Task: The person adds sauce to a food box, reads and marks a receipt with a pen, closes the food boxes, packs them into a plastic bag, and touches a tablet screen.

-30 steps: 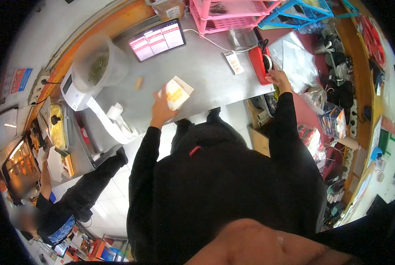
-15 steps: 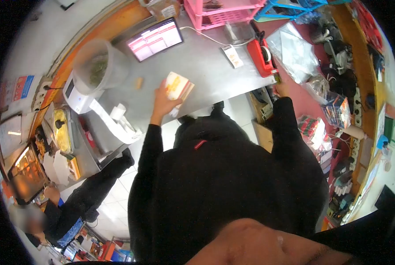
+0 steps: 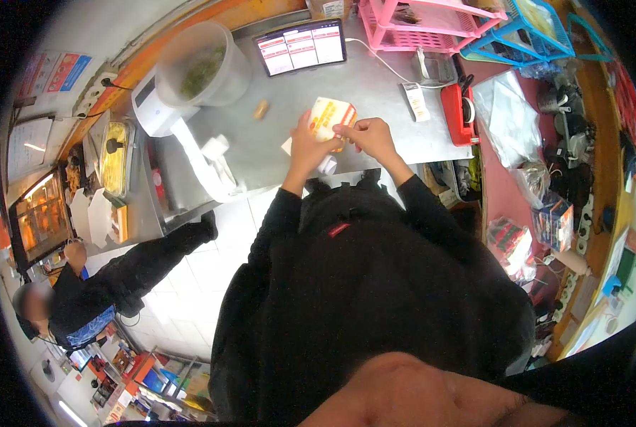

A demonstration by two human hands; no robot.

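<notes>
My left hand is closed around a small white food box with yellow and orange print, over the front part of the steel counter. Against the lower right side of the box, my right hand has its thumb and fingers pinched together; what is between them is too small to make out. Just below the box, a small white paper piece shows beside my left hand. The red tape dispenser stands to the right, apart from both hands.
A clear tub of greens, a printer with trailing paper and a tablet stand on the counter. Pink baskets are behind, plastic bags at right. Another person is at lower left.
My right hand has moved left from beside the tape dispenser to the box. My left hand still holds the box. The view has shifted, so the counter things appear farther right.
</notes>
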